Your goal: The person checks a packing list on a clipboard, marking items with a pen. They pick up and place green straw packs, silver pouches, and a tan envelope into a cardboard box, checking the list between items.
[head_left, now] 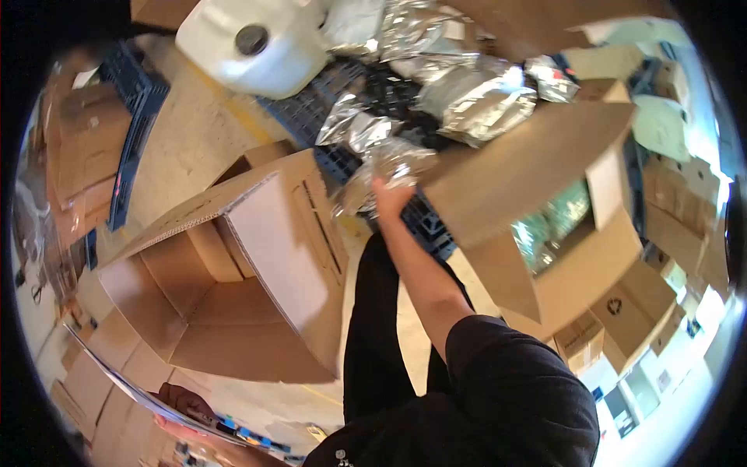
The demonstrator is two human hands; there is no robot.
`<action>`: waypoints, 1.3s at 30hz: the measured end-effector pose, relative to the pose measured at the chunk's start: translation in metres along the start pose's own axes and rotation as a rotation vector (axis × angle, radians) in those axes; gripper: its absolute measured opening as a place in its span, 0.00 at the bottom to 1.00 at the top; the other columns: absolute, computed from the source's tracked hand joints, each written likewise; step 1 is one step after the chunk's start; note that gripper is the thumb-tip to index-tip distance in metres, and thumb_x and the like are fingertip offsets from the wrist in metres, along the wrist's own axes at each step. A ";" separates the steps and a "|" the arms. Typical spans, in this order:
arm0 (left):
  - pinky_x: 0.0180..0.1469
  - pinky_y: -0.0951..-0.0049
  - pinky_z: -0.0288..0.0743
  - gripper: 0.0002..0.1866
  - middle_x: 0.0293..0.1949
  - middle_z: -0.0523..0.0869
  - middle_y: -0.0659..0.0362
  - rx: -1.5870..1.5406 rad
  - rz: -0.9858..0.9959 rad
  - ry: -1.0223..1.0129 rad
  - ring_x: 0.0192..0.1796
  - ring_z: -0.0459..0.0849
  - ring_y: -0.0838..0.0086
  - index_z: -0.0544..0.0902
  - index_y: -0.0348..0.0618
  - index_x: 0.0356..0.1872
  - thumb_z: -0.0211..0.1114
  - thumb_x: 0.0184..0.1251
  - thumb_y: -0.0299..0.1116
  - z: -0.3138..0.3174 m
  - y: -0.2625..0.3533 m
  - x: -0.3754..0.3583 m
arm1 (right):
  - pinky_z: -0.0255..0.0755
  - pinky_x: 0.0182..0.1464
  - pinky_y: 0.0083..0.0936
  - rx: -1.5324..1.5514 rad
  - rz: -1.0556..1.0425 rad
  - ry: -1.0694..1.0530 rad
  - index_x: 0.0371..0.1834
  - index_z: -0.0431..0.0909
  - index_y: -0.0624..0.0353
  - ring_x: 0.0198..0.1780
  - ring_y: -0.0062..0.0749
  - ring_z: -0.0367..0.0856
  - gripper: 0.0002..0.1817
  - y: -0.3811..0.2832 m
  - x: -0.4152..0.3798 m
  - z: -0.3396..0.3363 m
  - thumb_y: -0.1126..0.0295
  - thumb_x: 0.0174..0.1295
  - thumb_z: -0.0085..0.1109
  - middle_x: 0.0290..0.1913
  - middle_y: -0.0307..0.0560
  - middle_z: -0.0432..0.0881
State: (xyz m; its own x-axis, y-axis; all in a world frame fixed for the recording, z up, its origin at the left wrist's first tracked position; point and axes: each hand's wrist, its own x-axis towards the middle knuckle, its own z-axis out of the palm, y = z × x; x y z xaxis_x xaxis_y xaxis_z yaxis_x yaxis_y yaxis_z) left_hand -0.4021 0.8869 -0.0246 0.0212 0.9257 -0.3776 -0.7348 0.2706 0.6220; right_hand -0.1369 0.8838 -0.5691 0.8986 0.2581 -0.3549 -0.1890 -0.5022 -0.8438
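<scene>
My right hand (391, 198) reaches forward, its fingers closed on the near edge of a crinkled, silvery plastic bag (405, 159). More shiny foil bags (486, 105) and some black wrapping (389, 89) lie beyond it on a blue pallet (428, 226). At the lower left, my left hand (185, 405) grips a thin flat board or sheet (117, 375), seen nearly edge-on. Between my hands stands an open cardboard box (299, 257), tilted in view, with nothing visible inside. Right of my right arm, another open box (580, 288) holds greenish, shiny plastic material (552, 226).
A large white plastic container (268, 39) with a dark cap stands at the top. Stacked cardboard (85, 148) and a blue pallet (132, 156) are at the left. More boxes (622, 311) stand at the right. Yellow lines mark the floor (194, 117).
</scene>
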 end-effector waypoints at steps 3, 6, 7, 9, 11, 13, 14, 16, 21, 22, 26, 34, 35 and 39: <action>0.18 0.84 0.53 0.10 0.20 0.65 0.65 -0.253 0.009 -0.056 0.20 0.61 0.82 0.64 0.44 0.20 0.56 0.52 0.21 0.026 -0.009 -0.004 | 0.60 0.51 0.36 0.050 -0.031 -0.141 0.45 0.60 0.68 0.47 0.50 0.66 0.34 -0.123 -0.069 -0.097 0.64 0.34 0.65 0.41 0.59 0.67; 0.17 0.83 0.54 0.08 0.22 0.64 0.64 -0.183 -0.014 -0.037 0.22 0.61 0.82 0.66 0.43 0.24 0.58 0.53 0.25 0.053 -0.009 -0.012 | 0.57 0.56 0.33 0.025 -0.292 -0.401 0.55 0.55 0.65 0.51 0.43 0.65 0.44 -0.213 -0.095 -0.201 0.68 0.29 0.65 0.47 0.55 0.65; 0.19 0.83 0.58 0.06 0.23 0.67 0.63 -0.148 -0.064 -0.093 0.23 0.63 0.81 0.68 0.41 0.26 0.58 0.54 0.27 0.065 -0.012 -0.017 | 0.56 0.58 0.30 0.167 -0.250 -0.648 0.56 0.54 0.65 0.52 0.39 0.64 0.43 -0.237 -0.093 -0.236 0.67 0.32 0.64 0.47 0.54 0.65; 0.26 0.81 0.64 0.08 0.29 0.70 0.59 0.063 -0.031 -0.122 0.29 0.67 0.78 0.69 0.39 0.33 0.56 0.55 0.30 0.081 -0.009 -0.029 | 0.53 0.60 0.29 0.196 -0.249 -0.878 0.61 0.48 0.67 0.57 0.35 0.60 0.46 -0.256 -0.103 -0.299 0.64 0.38 0.65 0.54 0.53 0.62; 0.33 0.78 0.70 0.13 0.35 0.74 0.55 0.273 0.004 -0.149 0.35 0.72 0.75 0.71 0.36 0.40 0.55 0.57 0.32 0.093 -0.022 -0.034 | 0.56 0.57 0.30 0.356 -0.299 -0.847 0.63 0.49 0.63 0.54 0.35 0.62 0.48 -0.302 -0.103 -0.369 0.66 0.35 0.66 0.55 0.49 0.61; 0.52 0.68 0.67 0.22 0.51 0.70 0.48 1.224 1.076 -0.134 0.51 0.71 0.66 0.67 0.38 0.54 0.50 0.60 0.38 0.099 -0.059 -0.041 | 0.55 0.58 0.28 0.526 -0.174 -0.704 0.64 0.46 0.62 0.56 0.32 0.61 0.45 -0.305 -0.095 -0.423 0.65 0.43 0.62 0.57 0.47 0.61; 0.57 0.61 0.62 0.25 0.58 0.63 0.47 1.296 1.001 -0.103 0.59 0.64 0.61 0.66 0.41 0.56 0.48 0.60 0.43 0.109 -0.067 -0.047 | 0.55 0.59 0.29 0.581 0.088 -0.698 0.63 0.49 0.62 0.57 0.32 0.62 0.41 -0.284 -0.082 -0.447 0.62 0.46 0.59 0.57 0.47 0.63; 0.60 0.59 0.58 0.34 0.60 0.59 0.46 1.193 0.838 -0.018 0.61 0.61 0.59 0.60 0.41 0.59 0.53 0.54 0.52 0.145 -0.093 -0.058 | 0.58 0.58 0.30 0.715 0.467 -0.652 0.60 0.55 0.61 0.56 0.32 0.65 0.34 -0.245 -0.046 -0.492 0.56 0.52 0.53 0.55 0.48 0.66; 0.57 0.61 0.61 0.33 0.58 0.63 0.49 0.897 0.523 0.204 0.58 0.65 0.61 0.62 0.41 0.58 0.56 0.54 0.50 0.148 -0.096 -0.041 | 0.69 0.49 0.38 0.904 0.806 -0.599 0.49 0.70 0.59 0.44 0.38 0.77 0.27 -0.181 0.044 -0.535 0.48 0.56 0.45 0.44 0.50 0.77; 0.54 0.62 0.63 0.28 0.56 0.66 0.51 0.822 0.434 0.211 0.56 0.67 0.62 0.65 0.40 0.56 0.52 0.57 0.45 0.157 -0.101 -0.043 | 0.70 0.48 0.37 0.890 0.864 -0.551 0.49 0.71 0.57 0.41 0.35 0.78 0.27 -0.166 0.052 -0.531 0.47 0.56 0.44 0.41 0.47 0.79; 0.54 0.64 0.63 0.28 0.56 0.66 0.52 0.780 0.298 0.143 0.56 0.68 0.63 0.64 0.39 0.56 0.51 0.57 0.45 0.166 -0.110 -0.045 | 0.73 0.37 0.33 0.776 0.933 -0.405 0.41 0.74 0.54 0.30 0.32 0.77 0.24 -0.132 0.087 -0.493 0.45 0.56 0.43 0.30 0.42 0.79; 0.55 0.65 0.63 0.29 0.56 0.67 0.52 0.920 0.338 0.149 0.56 0.68 0.63 0.64 0.39 0.57 0.50 0.57 0.45 0.185 -0.143 -0.043 | 0.71 0.39 0.29 0.739 0.781 -0.485 0.47 0.66 0.53 0.36 0.31 0.76 0.29 -0.092 0.093 -0.413 0.41 0.52 0.46 0.39 0.46 0.76; 0.54 0.65 0.63 0.29 0.57 0.66 0.51 0.953 0.338 0.166 0.56 0.68 0.63 0.64 0.39 0.57 0.50 0.57 0.45 0.186 -0.144 -0.043 | 0.71 0.39 0.29 0.708 0.756 -0.517 0.51 0.64 0.52 0.38 0.32 0.77 0.30 -0.099 0.092 -0.408 0.43 0.52 0.46 0.43 0.47 0.76; 0.56 0.67 0.61 0.26 0.56 0.67 0.54 0.911 0.378 0.099 0.56 0.67 0.66 0.68 0.39 0.54 0.54 0.56 0.43 0.190 -0.152 -0.041 | 0.64 0.52 0.34 0.491 0.268 -0.022 0.63 0.52 0.53 0.49 0.41 0.71 0.39 -0.082 0.086 -0.387 0.44 0.51 0.50 0.45 0.54 0.72</action>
State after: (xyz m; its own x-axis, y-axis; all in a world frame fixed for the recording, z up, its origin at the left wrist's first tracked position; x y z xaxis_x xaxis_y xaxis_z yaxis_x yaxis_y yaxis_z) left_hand -0.1623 0.8582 0.0262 -0.1940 0.9781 -0.0755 0.1214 0.1004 0.9875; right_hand 0.1094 0.6277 -0.3747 0.7865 0.1939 -0.5864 -0.5765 -0.1103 -0.8096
